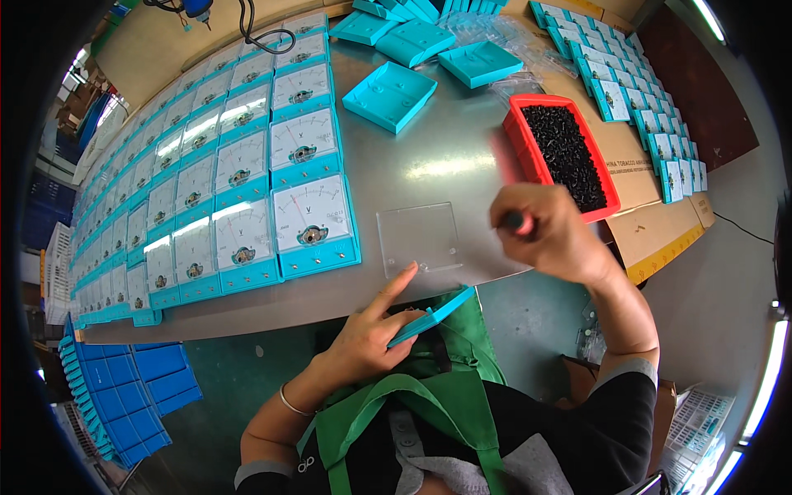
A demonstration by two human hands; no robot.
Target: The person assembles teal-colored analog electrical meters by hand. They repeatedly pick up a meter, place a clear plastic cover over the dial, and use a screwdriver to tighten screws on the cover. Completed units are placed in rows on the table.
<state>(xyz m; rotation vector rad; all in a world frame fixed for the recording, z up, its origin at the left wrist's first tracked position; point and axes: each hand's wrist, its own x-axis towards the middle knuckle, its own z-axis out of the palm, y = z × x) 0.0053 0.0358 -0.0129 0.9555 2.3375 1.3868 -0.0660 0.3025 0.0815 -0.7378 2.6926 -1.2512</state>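
My left hand (363, 342) is closed on a teal plastic meter case (437, 318), tilted at the table's near edge. Its index finger stretches out to the lower edge of a clear square plastic cover (419, 235) lying flat on the metal table. To the right, my right hand (557, 231) is wrapped round a tool with a black and red handle (516, 221); only the handle's end shows, and the rest is hidden. That hand is raised beside the near end of a red bin (518, 136) of small black screws (565, 157).
Rows of teal and white panel meters (312, 219) cover the table's left side. Loose teal cases (389, 95) and clear covers (503, 37) lie at the back. More meters (612, 99) stand on cardboard (639, 198) at the right. Blue crates (132, 396) are on the floor.
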